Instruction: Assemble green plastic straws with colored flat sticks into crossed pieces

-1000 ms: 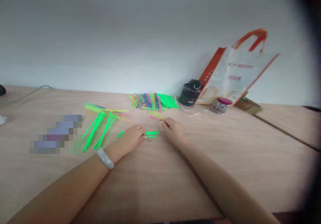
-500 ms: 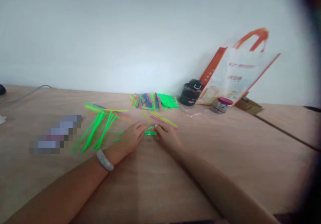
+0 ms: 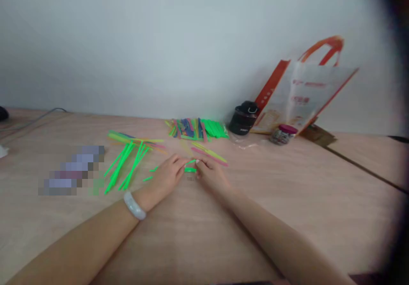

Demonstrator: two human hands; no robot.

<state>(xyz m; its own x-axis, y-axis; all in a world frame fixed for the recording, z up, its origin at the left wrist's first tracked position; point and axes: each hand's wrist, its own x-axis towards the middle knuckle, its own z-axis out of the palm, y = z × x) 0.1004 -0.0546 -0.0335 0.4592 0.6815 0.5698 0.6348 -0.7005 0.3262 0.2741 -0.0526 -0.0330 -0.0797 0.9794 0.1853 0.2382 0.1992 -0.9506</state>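
Observation:
My left hand [image 3: 168, 175] and my right hand [image 3: 211, 174] meet at the middle of the wooden table [image 3: 204, 234]. Both pinch the same short green strips [image 3: 191, 166] between their fingertips, the left from the left end and the right from the right end. A pale bracelet [image 3: 134, 205] sits on my left wrist. Just beyond my right hand lie loose pink and yellow strips [image 3: 209, 154]. Long green strips [image 3: 128, 165] are spread on the table to the left of my left hand.
A bundle of mixed coloured strips [image 3: 196, 129] lies near the wall. Right of it stand a black container [image 3: 243, 123], a small jar with a pink lid [image 3: 283, 133] and an orange-and-white bag [image 3: 303, 93]. A blurred patch [image 3: 72, 172] covers something at left.
My right hand let go of the yellow and pink strips and came left to the green strips. Both hands then closed on them and have stayed together since.

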